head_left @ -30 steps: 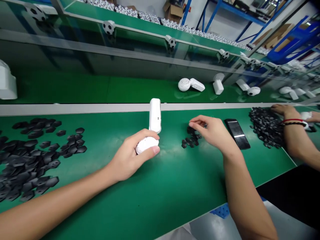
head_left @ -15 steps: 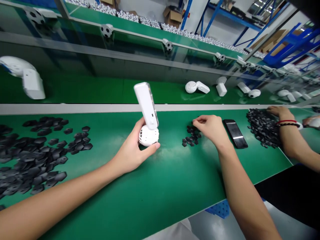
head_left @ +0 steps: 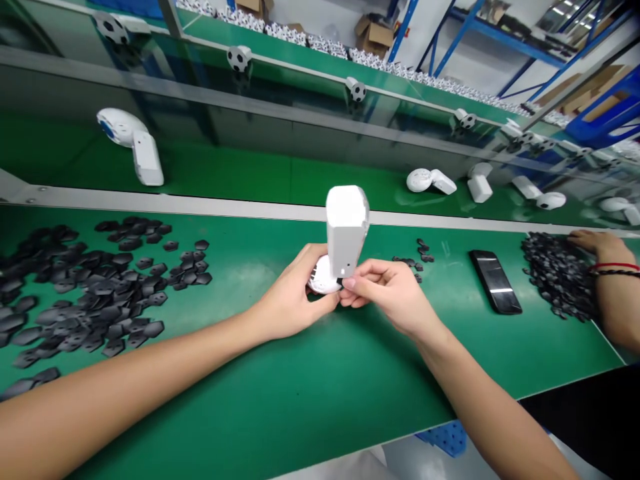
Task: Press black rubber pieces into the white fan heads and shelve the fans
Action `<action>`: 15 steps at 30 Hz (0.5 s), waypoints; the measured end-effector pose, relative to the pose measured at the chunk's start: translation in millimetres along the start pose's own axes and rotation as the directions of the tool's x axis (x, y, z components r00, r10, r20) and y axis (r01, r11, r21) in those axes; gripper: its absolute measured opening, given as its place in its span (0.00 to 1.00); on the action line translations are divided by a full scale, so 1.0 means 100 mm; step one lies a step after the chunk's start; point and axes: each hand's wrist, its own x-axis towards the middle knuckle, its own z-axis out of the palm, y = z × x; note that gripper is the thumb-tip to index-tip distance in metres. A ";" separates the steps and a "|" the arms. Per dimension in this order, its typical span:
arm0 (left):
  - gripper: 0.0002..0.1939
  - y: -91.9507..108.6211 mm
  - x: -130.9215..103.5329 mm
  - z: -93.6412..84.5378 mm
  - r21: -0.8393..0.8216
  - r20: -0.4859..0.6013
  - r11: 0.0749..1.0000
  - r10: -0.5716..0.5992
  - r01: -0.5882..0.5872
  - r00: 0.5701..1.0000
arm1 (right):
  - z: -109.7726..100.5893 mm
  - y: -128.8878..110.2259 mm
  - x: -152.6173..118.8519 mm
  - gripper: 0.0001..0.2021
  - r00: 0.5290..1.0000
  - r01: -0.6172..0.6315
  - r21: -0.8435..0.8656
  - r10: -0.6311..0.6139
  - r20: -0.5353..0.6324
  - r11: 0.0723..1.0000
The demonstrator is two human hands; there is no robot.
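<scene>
Nearest, past the two bare forearms, a smooth green tabletop (head_left: 300, 400) spreads beneath both hands, with a blue perforated plastic item (head_left: 445, 438) below its edge. The person's left hand (head_left: 295, 293) is curled around the round, slotted end of a glossy white plastic two-part device (head_left: 346, 230), which is at the middle of the workspace. Its blocky, rounded-edged arm points up and away; a tiny dark mark near the arm's lower end is too small to read. The person's right hand (head_left: 393, 293) meets it there, thumb and fingertips pinched narrowly on a small black piece (head_left: 341, 281), mostly hidden. To the left lie many flat, angular black plastic pieces (head_left: 100, 293), loosely heaped; to the right, a few small black bits (head_left: 426, 257), then a black rectangular phone (head_left: 496, 282) with a pale reflection across its glass. Farther right, a co-worker's hand (head_left: 595, 243) touches a dense black heap (head_left: 557, 277). Beyond the pale rail (head_left: 240, 205) sit more white two-part devices (head_left: 147, 160), the leftmost bearing an unreadable blue patch. Above them, football-patterned units (head_left: 239, 59) line a glass shelf; a cardboard box (head_left: 375, 37) stands farther back.
</scene>
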 end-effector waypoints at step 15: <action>0.22 0.12 0.01 0.06 0.100 -0.091 0.993 0.066 -0.057 0.994 | 0.10 0.04 -0.02 0.09 0.989 -0.006 -0.159 -0.018 -0.145 0.987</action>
